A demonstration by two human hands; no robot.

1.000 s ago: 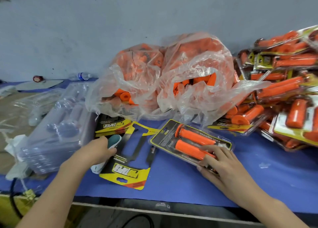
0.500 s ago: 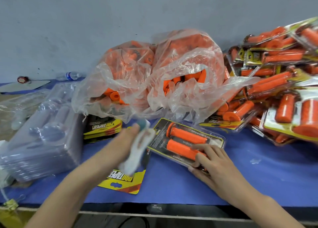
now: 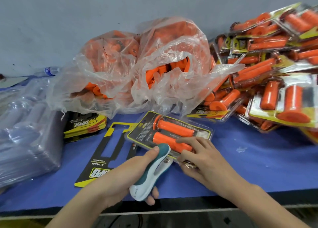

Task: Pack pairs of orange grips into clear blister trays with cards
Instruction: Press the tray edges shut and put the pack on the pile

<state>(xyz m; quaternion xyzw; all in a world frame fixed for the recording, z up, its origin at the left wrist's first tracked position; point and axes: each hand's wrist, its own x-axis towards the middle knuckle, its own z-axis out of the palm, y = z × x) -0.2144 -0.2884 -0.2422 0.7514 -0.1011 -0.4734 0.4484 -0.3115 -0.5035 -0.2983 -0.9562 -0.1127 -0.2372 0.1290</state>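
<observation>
A: What are the left fingers point(image 3: 151, 198) doing?

B: They are curled round a white and teal stapler point(image 3: 149, 171), with the thumb on its top. The left hand point(image 3: 123, 174) holds the stapler's nose at the near edge of the blister pack point(image 3: 144, 133).

A: And the right?

B: The right hand point(image 3: 206, 162) has its fingers point(image 3: 187, 140) bent over the nearer of the two orange grips point(image 3: 173, 129) in that pack. The thumb is against the pack's near edge, gripping the pack on the blue surface point(image 3: 249, 167).

A: Where does the pack lie?

B: In the middle of the surface, partly over a loose black and yellow card point(image 3: 105, 152) on its left.

A: Farther out?

B: A stack of cards point(image 3: 84, 126) sits left of the pack and a little farther back. Left of that is a stack of clear trays point(image 3: 25, 133) wrapped in plastic. Behind the pack, two clear bags point(image 3: 110, 69) of loose grips stand by the wall. On the right lies a heap of finished packs point(image 3: 268, 69).
</observation>
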